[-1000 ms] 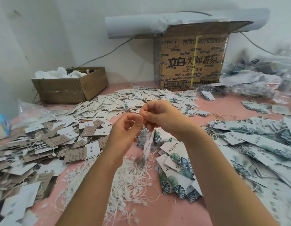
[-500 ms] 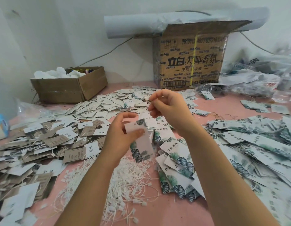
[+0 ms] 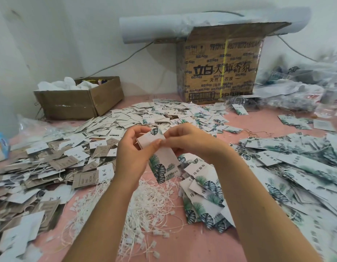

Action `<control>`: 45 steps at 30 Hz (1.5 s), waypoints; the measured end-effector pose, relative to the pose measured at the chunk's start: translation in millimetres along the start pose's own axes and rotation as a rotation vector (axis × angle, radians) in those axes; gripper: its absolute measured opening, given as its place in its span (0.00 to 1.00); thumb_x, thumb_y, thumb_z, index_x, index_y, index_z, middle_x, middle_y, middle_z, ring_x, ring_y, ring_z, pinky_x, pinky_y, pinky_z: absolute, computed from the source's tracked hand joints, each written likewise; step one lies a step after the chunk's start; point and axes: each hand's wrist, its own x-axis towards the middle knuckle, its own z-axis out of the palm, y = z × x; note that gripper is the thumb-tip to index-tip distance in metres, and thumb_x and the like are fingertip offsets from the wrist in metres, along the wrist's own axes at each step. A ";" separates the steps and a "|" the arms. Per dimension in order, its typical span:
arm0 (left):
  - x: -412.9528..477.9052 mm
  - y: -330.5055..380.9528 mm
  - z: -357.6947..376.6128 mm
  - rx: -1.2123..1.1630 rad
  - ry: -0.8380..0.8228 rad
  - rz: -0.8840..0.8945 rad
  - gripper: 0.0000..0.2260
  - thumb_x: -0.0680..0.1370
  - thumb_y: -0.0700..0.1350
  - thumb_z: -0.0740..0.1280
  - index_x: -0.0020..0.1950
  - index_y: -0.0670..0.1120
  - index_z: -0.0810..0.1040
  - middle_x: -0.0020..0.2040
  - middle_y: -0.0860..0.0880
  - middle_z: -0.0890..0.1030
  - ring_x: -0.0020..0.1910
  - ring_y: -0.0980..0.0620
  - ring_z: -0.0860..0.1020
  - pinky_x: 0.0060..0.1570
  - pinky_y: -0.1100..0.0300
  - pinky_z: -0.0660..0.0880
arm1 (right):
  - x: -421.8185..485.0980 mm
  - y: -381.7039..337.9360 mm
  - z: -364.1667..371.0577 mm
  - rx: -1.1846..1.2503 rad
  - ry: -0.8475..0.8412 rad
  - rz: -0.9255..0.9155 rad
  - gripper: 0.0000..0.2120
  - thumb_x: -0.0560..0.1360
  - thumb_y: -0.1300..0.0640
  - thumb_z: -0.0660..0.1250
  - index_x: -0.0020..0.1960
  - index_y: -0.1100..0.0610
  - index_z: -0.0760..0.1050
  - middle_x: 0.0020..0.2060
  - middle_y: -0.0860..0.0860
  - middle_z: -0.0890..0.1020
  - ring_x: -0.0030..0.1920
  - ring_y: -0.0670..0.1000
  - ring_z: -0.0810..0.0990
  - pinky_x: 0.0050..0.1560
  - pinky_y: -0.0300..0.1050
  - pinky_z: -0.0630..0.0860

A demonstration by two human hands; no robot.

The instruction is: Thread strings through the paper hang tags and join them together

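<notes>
A pink table (image 3: 201,246) is seen from above, covered in paper tags. Two bare hands meet over its middle. The held tags (image 3: 165,163), a small stack with a green leaf print, are gripped by the left hand (image 3: 133,156), with the thumb on the front face and the fingers curled behind. The upper edge of the stack is pinched by the right hand (image 3: 184,141), its fingertips touching the left thumb. Whether a string is caught in that pinch cannot be told.

The stack is held roughly upright, its long axis tilted so that the lower end hangs toward the near right. The upper end, where the threading would be done, lies directly at the right fingertips, so the right hand is judged the nearer one for the next move.

A tangle of loose strings (image 3: 145,205) lies just below the hands, a heap of leaf-printed tags (image 3: 203,197) to the near right, and brown and white tags (image 3: 56,163) to the left. A large carton (image 3: 220,72) and a small box (image 3: 78,103) stand at the far wall.

Half a second earlier the right hand was raised apart from the stack, which was held by the left hand alone; the gap has since been closed.
</notes>
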 end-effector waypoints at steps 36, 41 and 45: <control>-18.2 -16.2 5.5 0.961 -1.144 -0.226 0.04 0.72 0.43 0.73 0.39 0.49 0.79 0.29 0.59 0.74 0.28 0.63 0.72 0.29 0.69 0.68 | -5.9 19.2 -30.2 -0.903 -0.130 0.520 0.06 0.68 0.67 0.59 0.33 0.61 0.66 0.29 0.53 0.71 0.30 0.51 0.66 0.31 0.38 0.61; -18.7 -16.7 5.9 0.949 -1.099 -0.206 0.07 0.71 0.42 0.74 0.42 0.51 0.78 0.34 0.57 0.72 0.31 0.60 0.71 0.28 0.68 0.67 | -5.9 17.0 -28.6 -0.943 -0.176 0.509 0.09 0.67 0.68 0.59 0.31 0.59 0.63 0.28 0.52 0.66 0.28 0.50 0.61 0.31 0.38 0.56; -19.4 -17.3 7.2 0.902 -1.095 -0.193 0.07 0.71 0.40 0.73 0.43 0.51 0.79 0.32 0.57 0.72 0.28 0.60 0.70 0.28 0.67 0.67 | -7.2 18.6 -30.1 -0.956 -0.156 0.532 0.05 0.69 0.67 0.59 0.36 0.61 0.67 0.29 0.53 0.72 0.31 0.51 0.69 0.34 0.41 0.66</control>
